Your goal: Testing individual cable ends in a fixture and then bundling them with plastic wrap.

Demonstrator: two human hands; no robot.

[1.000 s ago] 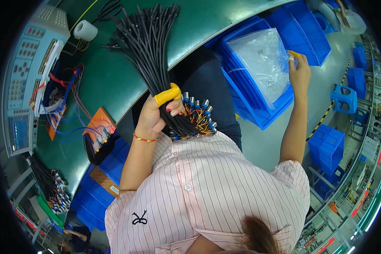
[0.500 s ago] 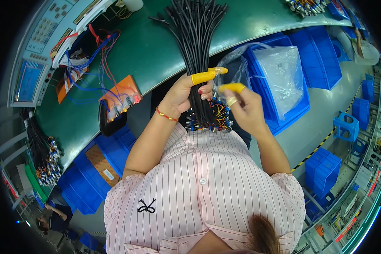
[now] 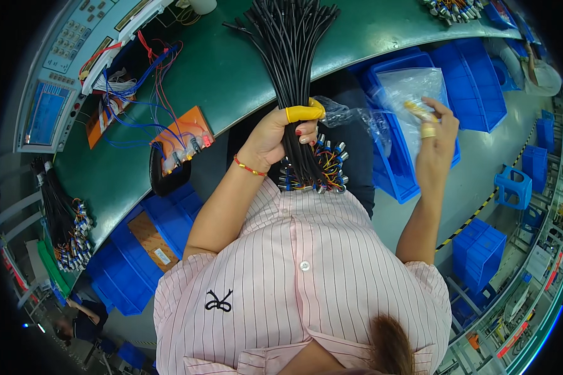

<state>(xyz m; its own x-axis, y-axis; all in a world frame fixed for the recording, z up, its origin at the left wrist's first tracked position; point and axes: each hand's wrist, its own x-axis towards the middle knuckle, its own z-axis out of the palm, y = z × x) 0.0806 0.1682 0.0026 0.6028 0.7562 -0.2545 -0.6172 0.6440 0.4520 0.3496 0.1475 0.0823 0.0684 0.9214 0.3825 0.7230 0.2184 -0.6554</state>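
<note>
A thick bundle of black cables (image 3: 289, 72) stands across my lap, its loose ends fanned over the table. At its near end, silver connectors with orange and yellow wires (image 3: 331, 164) cluster against my shirt. My left hand (image 3: 270, 139) is wrapped round the bundle above these connectors, a yellow cover on its thumb. From that thumb a crumpled strip of clear plastic film (image 3: 350, 116) stretches right. At the far side of the strip is my right hand (image 3: 439, 134), slightly blurred, fingers pinched on the film; it has a yellow finger cover and a ring.
Right of my legs stands a blue crate (image 3: 406, 187) with a clear plastic bag (image 3: 413, 81). A test instrument (image 3: 50, 115) and wired orange boards (image 3: 197, 122) are on the green table (image 3: 231, 75). Another cable bundle (image 3: 59, 219) lies at left; blue bins (image 3: 122, 269) stand below.
My right hand has moved right, away from the bundle and over the blue crate, drawing the film out into a long strip. My left hand keeps its grip on the cables.
</note>
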